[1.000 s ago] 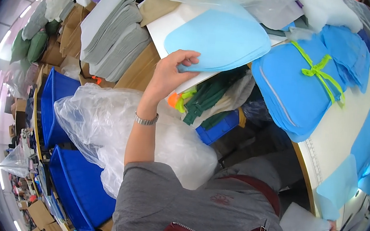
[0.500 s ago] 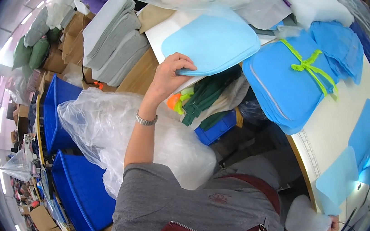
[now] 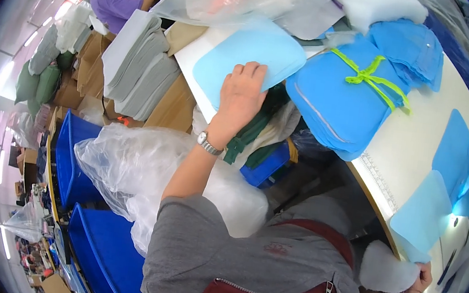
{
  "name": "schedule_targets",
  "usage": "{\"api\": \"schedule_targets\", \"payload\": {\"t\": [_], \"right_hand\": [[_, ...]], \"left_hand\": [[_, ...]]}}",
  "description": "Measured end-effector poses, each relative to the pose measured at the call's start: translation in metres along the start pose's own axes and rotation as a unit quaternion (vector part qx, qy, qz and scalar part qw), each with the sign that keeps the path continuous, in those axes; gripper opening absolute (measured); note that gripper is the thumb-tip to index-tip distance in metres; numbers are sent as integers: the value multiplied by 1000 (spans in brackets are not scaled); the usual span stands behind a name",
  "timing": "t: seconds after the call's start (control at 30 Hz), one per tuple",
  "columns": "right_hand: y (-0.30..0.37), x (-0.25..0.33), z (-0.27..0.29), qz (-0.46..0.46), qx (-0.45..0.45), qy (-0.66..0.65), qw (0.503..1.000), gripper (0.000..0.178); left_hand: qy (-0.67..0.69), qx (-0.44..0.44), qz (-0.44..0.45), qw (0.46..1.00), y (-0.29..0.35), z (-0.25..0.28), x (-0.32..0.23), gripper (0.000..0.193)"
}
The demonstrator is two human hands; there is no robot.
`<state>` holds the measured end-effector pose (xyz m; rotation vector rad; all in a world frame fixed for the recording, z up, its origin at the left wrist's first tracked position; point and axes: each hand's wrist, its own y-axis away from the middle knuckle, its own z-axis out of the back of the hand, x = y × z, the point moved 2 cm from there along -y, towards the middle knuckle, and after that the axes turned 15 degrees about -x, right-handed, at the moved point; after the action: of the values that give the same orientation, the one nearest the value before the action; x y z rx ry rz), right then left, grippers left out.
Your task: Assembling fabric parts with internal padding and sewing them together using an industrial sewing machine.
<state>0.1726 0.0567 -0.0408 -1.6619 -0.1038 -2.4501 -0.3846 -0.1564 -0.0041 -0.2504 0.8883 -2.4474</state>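
My left hand [image 3: 243, 92] lies palm down on the near edge of a stack of pale blue fabric panels [image 3: 215, 57]. Its fingers rest apart over the top panel; the thumb is hard to make out. At the lower right, by the table edge, the fingers of my right hand [image 3: 420, 279] are closed on a white rounded fabric piece [image 3: 387, 269]. A pale blue panel [image 3: 425, 211] on the table reaches down to that hand, and I cannot tell whether it is pinched too.
A blue panel bundle [image 3: 337, 106] tied with a lime-green strip [image 3: 364, 75] sits on the white table [image 3: 388, 141]. Clear plastic film [image 3: 128, 163] and blue bins [image 3: 98, 247] are at left. Grey fabric stacks [image 3: 145, 67] stand behind. A person in purple [image 3: 114, 8] works far left.
My left hand has moved right along the stack's edge, from gripping its corner to lying on top. The view has shifted slightly. My right hand keeps its hold on the white piece.
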Motion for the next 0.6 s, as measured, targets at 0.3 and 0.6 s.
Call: {"api": "schedule_targets", "payload": {"t": [0.3,0.6], "right_hand": [[3,-2,3,4,8,-14,1000,8],[6,4,-4,23,4,-29,999,6]], "left_hand": [[55,36,21,998,-18,5,13,31],[5,-28,-20,999,-10,-4,5,31]]}}
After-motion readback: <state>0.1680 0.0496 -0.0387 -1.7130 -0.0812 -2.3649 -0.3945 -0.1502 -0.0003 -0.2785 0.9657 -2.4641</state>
